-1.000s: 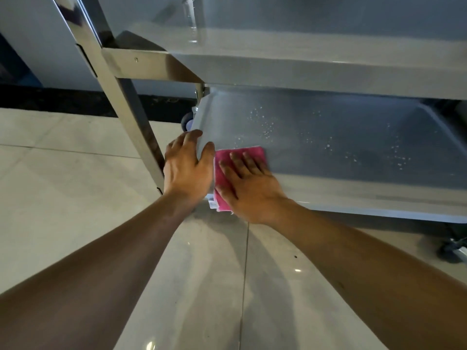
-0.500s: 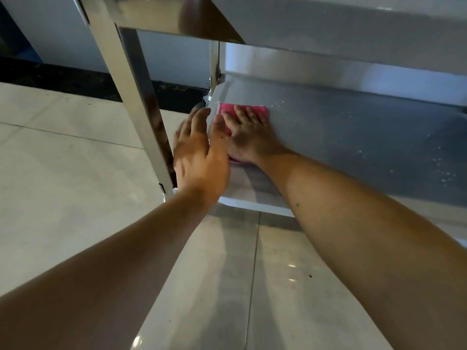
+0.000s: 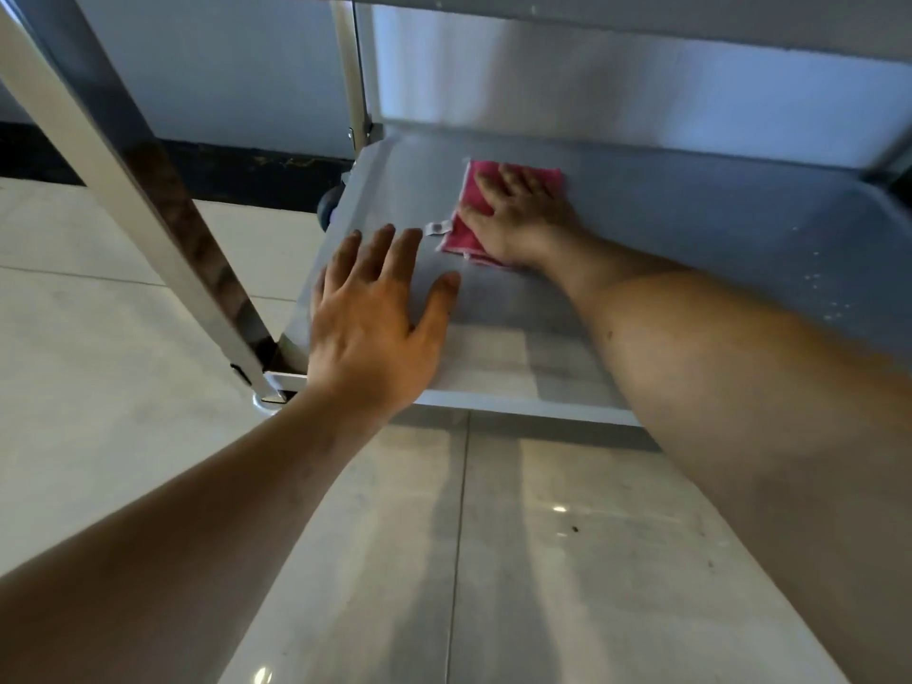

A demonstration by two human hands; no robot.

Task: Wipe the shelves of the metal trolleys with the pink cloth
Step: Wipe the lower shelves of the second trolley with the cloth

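Slanted steel trolley leg (image 3: 148,199) at far left, over pale floor tiles (image 3: 98,367). Next, left hand (image 3: 375,328) spread wide and flat, fingers straight, resting on the near left part of the lower trolley shelf (image 3: 691,249), holding nothing. Further right and deeper in, pink cloth (image 3: 469,224) lying flat on the same shelf, pressed down by the right hand (image 3: 518,214) with fingers extended. Water droplets (image 3: 824,293) scattered near the shelf's right edge.
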